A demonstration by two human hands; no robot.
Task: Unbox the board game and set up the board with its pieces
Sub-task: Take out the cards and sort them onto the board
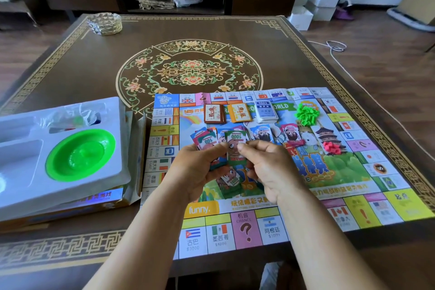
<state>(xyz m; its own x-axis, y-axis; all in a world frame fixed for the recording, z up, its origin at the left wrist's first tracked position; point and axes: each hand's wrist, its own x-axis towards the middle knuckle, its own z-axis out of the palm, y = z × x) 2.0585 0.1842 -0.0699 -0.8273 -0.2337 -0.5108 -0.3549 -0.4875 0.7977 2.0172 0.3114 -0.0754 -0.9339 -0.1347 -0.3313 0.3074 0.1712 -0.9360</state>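
- Your left hand [196, 167] holds a fanned bundle of play money [208, 141] above the board, its fingers curled round the notes from below.
- Your right hand [266, 167] pinches a green 1000 note [236, 146] between thumb and forefinger, just beside the bundle in your left hand.
- The game board [334, 186] lies unfolded and flat on the near right part of the counter [98, 66], its front edge reaching the counter's near edge.
- Along the board's far side three card decks sit in a row: a brown deck [213, 113], an orange deck [239, 113] and a blue-and-white deck [266, 112], each apart from the next.
- Right of the decks there is a heap of green houses [307, 114]; nearer you and further right lies a smaller heap of red pieces [332, 147].
- Stacks of sorted notes lie on the board just beyond your hands, among them a blue stack [261, 134] and a pink 5000 stack [292, 134].
- More notes [231, 181] lie on the board under your hands.
- Left of the board, the white plastic tray [110, 172] rests on the open game box [98, 199]; a green bowl [81, 154] sits in its round well, and a clear bag [73, 116] with small coloured bits lies in a far compartment.
- A glass dish [104, 23] stands at the counter's far left corner.
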